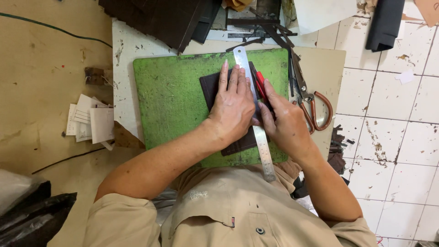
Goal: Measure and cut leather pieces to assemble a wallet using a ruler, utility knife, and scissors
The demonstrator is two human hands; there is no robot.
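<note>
A dark brown leather piece (211,88) lies on a worn green cutting mat (171,98). My left hand (232,107) lies flat on the leather with fingers spread, pressing a steel ruler (264,146) against it. The ruler runs from the mat's far edge to its near edge. My right hand (284,121) grips a red-handled knife (260,85) whose blade rests against the ruler's right edge.
Large scissors with brown handles (314,106) lie right of the mat. Dark leather sheets (157,18) and strips (270,29) are stacked at the far side. White paper slips (91,121) sit to the left. Leather scraps (337,148) lie on the white tiled floor (393,137).
</note>
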